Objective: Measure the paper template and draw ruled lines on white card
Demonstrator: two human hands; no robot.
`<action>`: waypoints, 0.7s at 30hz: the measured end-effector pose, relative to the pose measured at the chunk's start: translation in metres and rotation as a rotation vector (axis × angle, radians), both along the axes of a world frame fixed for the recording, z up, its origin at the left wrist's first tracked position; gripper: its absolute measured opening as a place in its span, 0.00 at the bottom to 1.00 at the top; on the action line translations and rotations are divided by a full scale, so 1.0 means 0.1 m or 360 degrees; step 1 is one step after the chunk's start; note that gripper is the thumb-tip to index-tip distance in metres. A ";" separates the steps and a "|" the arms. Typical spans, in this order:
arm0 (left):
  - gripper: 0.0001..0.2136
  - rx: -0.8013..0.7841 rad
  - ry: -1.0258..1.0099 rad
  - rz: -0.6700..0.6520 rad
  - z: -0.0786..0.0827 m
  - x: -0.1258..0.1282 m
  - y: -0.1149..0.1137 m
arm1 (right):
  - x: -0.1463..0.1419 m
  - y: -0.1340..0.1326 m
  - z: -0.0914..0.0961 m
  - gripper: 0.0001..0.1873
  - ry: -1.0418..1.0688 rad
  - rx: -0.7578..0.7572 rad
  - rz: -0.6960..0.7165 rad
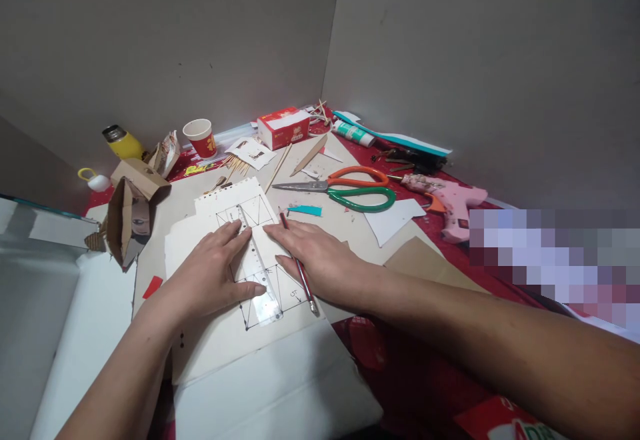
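Note:
A clear plastic ruler (253, 253) lies over a sheet of white paper (205, 333) with black triangle lines and dots drawn on it. My left hand (213, 263) rests on the ruler, its thumb and fingers spread flat along it. At the ruler's far right side, my right hand (315, 257) has its fingertips on the paper. A dark red striped pencil (303, 273) is caught among that hand's fingers, its tip pointing away and its eraser end toward me. Exactly how the fingers grip the pencil is partly hidden.
Beyond my hands lie scissors (330, 188) with orange and green handles and a pink glue gun (447, 200). Farther back stand a red paper cup (199, 140), a red tissue box (284, 128) and a yellow bottle (123, 141). Folded cardboard (131, 217) sits left.

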State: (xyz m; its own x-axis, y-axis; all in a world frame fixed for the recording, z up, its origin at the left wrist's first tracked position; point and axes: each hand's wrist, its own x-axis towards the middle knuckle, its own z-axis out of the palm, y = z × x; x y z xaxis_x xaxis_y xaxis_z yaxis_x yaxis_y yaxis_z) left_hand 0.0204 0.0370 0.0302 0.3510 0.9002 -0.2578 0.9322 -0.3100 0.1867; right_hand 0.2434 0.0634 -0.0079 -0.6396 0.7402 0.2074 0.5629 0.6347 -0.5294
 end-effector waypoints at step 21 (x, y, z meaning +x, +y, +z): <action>0.47 0.0071 -0.0017 -0.0016 0.00 0.03 -0.01 | -0.01 0.00 0.04 0.23 -0.0028 -0.0035 0.0006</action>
State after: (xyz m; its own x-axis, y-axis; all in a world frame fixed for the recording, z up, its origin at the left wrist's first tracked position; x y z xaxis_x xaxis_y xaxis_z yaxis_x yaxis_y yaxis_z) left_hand 0.0231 0.0363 0.0304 0.3627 0.9071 -0.2135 0.9270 -0.3277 0.1825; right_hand 0.2424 0.0633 -0.0039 -0.6459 0.7420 0.1796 0.5697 0.6251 -0.5335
